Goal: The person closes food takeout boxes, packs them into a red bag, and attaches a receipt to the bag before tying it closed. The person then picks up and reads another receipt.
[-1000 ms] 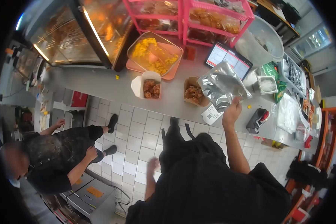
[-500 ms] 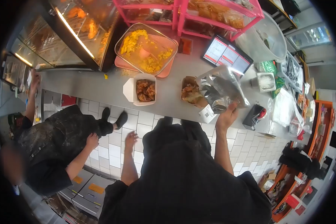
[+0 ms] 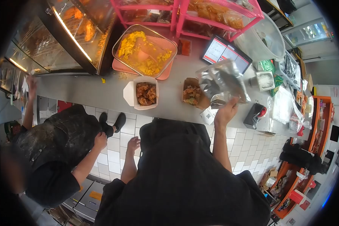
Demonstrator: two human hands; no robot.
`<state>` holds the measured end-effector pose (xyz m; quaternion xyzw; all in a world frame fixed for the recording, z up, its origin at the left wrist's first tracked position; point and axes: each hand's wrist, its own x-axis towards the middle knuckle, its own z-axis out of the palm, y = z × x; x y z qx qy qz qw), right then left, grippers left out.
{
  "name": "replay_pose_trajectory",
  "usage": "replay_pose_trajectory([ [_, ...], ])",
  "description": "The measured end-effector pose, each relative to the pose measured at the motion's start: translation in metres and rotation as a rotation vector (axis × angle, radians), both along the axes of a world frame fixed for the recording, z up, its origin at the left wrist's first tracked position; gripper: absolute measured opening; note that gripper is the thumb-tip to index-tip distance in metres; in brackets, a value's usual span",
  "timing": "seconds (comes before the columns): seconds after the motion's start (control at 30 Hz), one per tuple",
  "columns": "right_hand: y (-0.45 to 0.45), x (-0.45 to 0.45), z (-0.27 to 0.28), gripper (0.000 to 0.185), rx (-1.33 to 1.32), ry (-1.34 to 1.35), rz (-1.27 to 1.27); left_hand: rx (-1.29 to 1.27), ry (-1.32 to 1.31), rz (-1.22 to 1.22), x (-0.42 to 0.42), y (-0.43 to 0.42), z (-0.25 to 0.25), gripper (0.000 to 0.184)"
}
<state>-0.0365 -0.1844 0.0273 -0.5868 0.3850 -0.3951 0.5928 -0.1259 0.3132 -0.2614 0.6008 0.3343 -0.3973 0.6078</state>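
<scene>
My right hand [image 3: 226, 111] grips the lower edge of a silver foil bag [image 3: 225, 84], held over the counter. Beside the bag stands an open brown takeaway box [image 3: 202, 101] with fried pieces and some pale green bits inside. A white label with a printed code [image 3: 208, 116] sits at the counter's edge near my wrist. Further left, an open white takeaway box [image 3: 130, 93] holds browned, glazed fried pieces [image 3: 146, 93]. My left hand [image 3: 133, 144] hangs below the counter edge, fingers loosely bent and a little apart, with nothing in it.
A wire basket [image 3: 176, 52] with yellow food rests on a pink tray [image 3: 165, 74]. Behind are pink racks [image 3: 179, 28], a tablet [image 3: 226, 54] and a clear tub [image 3: 277, 41]. A lit display case [image 3: 73, 34] stands left. A co-worker in a dark apron [image 3: 60, 132] is close on my left.
The foil bag has shifted slightly and uncovers more of the brown box. My left hand has moved a little toward my body. The co-worker's lower hand has moved slightly right.
</scene>
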Motion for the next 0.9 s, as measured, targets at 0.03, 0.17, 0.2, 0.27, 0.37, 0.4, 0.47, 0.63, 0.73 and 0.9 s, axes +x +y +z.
replay_pose_trajectory([
  [0.03,-0.001,-0.001,-0.006,0.048,-0.092,0.03,0.042,-0.054,-0.053,0.03,0.012,0.005,0.005,0.029],
  [0.17,0.004,-0.003,0.002,0.049,0.071,-0.063,-0.046,-0.02,-0.139,0.049,0.05,-0.011,0.049,0.029],
  [0.2,0.003,-0.007,-0.008,0.049,-0.033,-0.009,-0.03,0.0,-0.206,0.021,0.054,-0.016,0.056,0.03],
  [0.27,0.003,-0.006,-0.012,0.048,-0.14,0.047,-0.014,-0.105,-0.161,0.051,0.065,-0.011,0.044,0.03],
  [0.37,0.0,-0.007,-0.012,0.048,0.055,-0.047,-0.098,0.057,-0.111,-0.044,0.065,-0.031,0.088,0.031],
  [0.4,0.001,-0.008,-0.019,0.048,-0.04,-0.001,-0.067,0.08,-0.085,-0.074,0.065,-0.033,0.086,0.031],
  [0.47,0.004,-0.004,-0.012,0.048,-0.03,-0.013,-0.046,0.082,-0.025,-0.094,0.052,-0.025,0.06,0.032],
  [0.63,0.019,0.007,0.009,0.046,-0.008,-0.023,-0.107,0.113,0.076,-0.115,0.028,-0.01,0.019,0.032],
  [0.73,0.022,0.002,0.002,0.045,-0.004,0.0,-0.078,0.154,0.116,-0.133,0.018,-0.003,0.007,0.033],
  [0.9,0.032,-0.005,0.007,0.045,0.065,-0.077,-0.074,0.149,0.086,-0.08,0.023,-0.004,0.017,0.033],
])
